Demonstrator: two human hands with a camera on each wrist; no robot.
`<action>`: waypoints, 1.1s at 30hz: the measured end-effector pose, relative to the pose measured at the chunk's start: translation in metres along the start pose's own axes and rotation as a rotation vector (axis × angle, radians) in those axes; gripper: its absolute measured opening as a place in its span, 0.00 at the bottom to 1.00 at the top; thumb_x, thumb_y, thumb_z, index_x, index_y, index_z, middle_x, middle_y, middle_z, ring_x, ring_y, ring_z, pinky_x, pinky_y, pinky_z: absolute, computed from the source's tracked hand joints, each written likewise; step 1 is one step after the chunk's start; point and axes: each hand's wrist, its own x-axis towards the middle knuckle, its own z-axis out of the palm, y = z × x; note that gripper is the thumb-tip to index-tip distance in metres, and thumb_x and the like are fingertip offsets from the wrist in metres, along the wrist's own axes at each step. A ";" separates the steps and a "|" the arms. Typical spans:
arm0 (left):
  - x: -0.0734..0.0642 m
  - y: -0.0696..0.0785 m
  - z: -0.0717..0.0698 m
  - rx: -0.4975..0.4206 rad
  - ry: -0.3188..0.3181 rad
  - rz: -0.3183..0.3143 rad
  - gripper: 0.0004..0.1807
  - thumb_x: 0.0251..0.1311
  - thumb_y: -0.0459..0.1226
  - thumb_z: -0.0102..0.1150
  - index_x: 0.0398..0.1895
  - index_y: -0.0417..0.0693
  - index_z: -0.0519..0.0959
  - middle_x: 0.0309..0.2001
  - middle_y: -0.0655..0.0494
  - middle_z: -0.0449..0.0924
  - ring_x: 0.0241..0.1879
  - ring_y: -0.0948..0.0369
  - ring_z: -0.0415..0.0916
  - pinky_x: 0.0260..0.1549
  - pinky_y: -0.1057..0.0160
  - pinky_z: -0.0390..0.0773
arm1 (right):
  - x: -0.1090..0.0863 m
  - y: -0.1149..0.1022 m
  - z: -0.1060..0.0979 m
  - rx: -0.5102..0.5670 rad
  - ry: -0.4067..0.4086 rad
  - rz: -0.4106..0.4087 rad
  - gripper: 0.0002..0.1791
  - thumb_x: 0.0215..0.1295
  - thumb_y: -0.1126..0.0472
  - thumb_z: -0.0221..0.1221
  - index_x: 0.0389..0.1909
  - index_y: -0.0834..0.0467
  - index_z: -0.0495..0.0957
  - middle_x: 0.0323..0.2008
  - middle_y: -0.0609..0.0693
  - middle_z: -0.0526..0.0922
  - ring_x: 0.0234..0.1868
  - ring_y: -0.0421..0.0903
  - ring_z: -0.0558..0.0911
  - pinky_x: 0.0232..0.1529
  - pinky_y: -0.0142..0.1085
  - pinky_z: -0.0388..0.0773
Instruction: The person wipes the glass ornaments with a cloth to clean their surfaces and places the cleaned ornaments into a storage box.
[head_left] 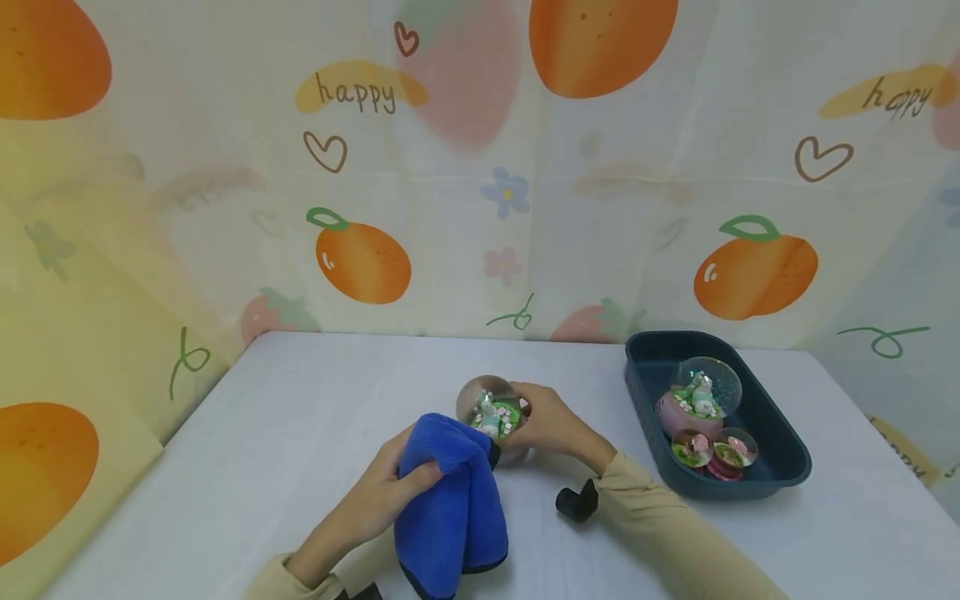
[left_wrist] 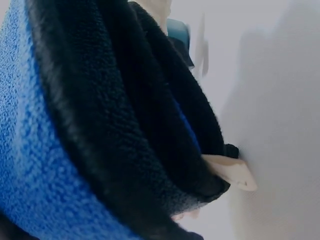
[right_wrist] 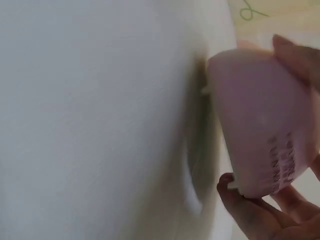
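In the head view, a snow globe [head_left: 489,410] with a small figure and green ground inside is at mid-table. My right hand [head_left: 553,423] grips it from the right side. Its pink base [right_wrist: 260,115], marked with dark lettering, shows in the right wrist view, tilted and close over the white table, with fingers [right_wrist: 250,215] and thumb around it. A blue cloth [head_left: 450,508] with black edging hangs from my left hand [head_left: 382,492], pinched under the thumb. The cloth's top overlaps the globe's lower left in the head view; up close, it fills much of the left wrist view.
A dark teal tray [head_left: 643,417] stands at the right of the white table [head_left: 300,400]. It holds a larger snow globe [head_left: 701,396] on a pink base and two small globes [head_left: 692,448]. A fruit-patterned cloth [head_left: 450,208] hangs behind the table.
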 end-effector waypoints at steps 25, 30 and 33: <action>-0.001 0.005 0.003 0.079 0.177 0.045 0.13 0.74 0.35 0.38 0.55 0.43 0.69 0.50 0.50 0.73 0.52 0.63 0.71 0.54 0.63 0.73 | -0.084 -0.016 -0.013 0.086 0.180 -0.134 0.32 0.39 0.51 0.80 0.48 0.49 0.81 0.41 0.43 0.86 0.44 0.36 0.82 0.44 0.34 0.81; -0.002 0.009 0.005 0.061 0.139 0.030 0.13 0.75 0.38 0.37 0.54 0.43 0.67 0.49 0.50 0.71 0.52 0.63 0.70 0.53 0.63 0.72 | -0.099 -0.024 -0.006 0.100 0.164 -0.158 0.30 0.38 0.49 0.80 0.46 0.45 0.80 0.39 0.39 0.85 0.43 0.35 0.82 0.45 0.34 0.82; -0.003 0.011 0.007 0.055 0.078 0.040 0.14 0.75 0.38 0.36 0.58 0.44 0.65 0.52 0.49 0.70 0.53 0.61 0.68 0.54 0.62 0.71 | -0.102 -0.029 -0.001 0.045 0.179 -0.194 0.31 0.36 0.51 0.81 0.46 0.45 0.80 0.39 0.38 0.84 0.41 0.34 0.81 0.42 0.32 0.81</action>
